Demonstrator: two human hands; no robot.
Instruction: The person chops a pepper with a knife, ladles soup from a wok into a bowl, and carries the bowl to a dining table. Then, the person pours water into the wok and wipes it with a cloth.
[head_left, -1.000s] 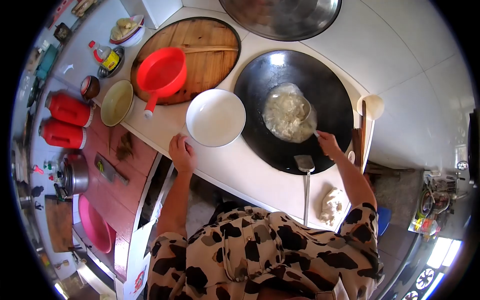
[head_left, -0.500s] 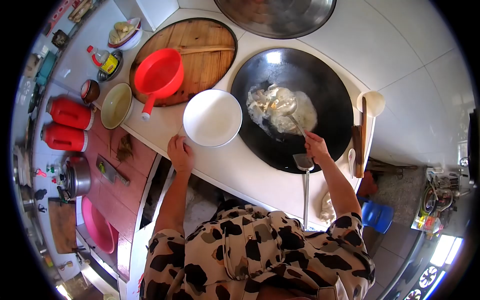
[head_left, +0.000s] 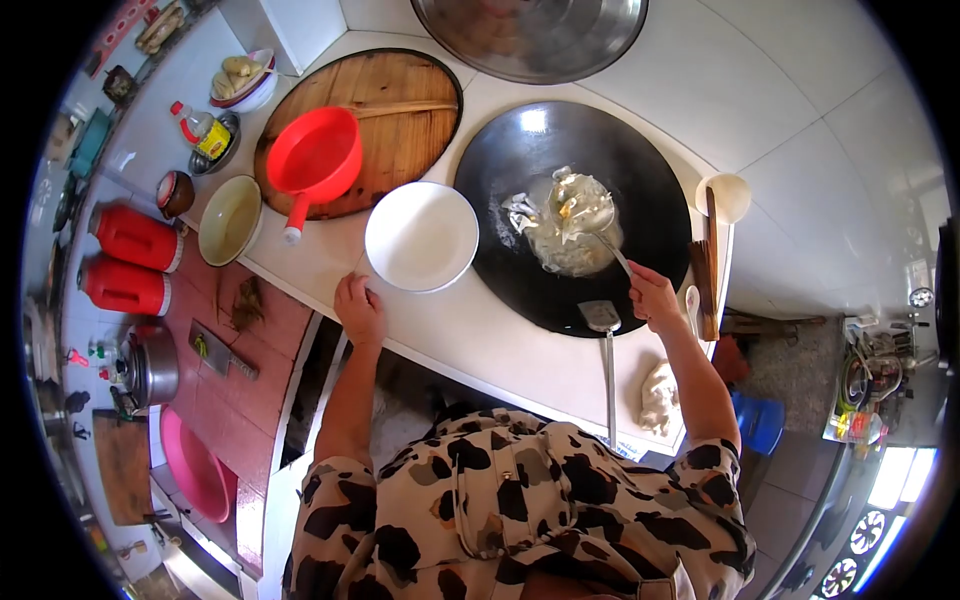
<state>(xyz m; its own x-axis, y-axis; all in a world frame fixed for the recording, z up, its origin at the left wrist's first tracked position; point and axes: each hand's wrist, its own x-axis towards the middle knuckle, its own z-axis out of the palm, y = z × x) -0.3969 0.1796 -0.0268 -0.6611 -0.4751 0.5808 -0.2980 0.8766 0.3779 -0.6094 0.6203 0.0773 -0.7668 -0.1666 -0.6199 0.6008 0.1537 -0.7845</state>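
Note:
My right hand is closed around the handle of a metal ladle. The ladle's bowl is in the black wok, heaped with pale, chunky food. Cloudy white soup pools at the wok's bottom. At the counter's front edge lies my left hand, fingers resting on the surface and holding nothing. Just beyond it stands a white bowl, with nothing visible inside. A metal spatula rests over the wok's near rim, below my right hand.
Left of the white bowl, a red plastic dipper sits on a round wooden lid. A cleaver lies on the pink-tiled surface. Wooden sticks, a white spoon and a crumpled cloth lie to the right.
The ladle has filled with food, and my right hand has shifted slightly right. The food mass in the wok looks smaller and more gathered. My left hand stays at the counter edge.

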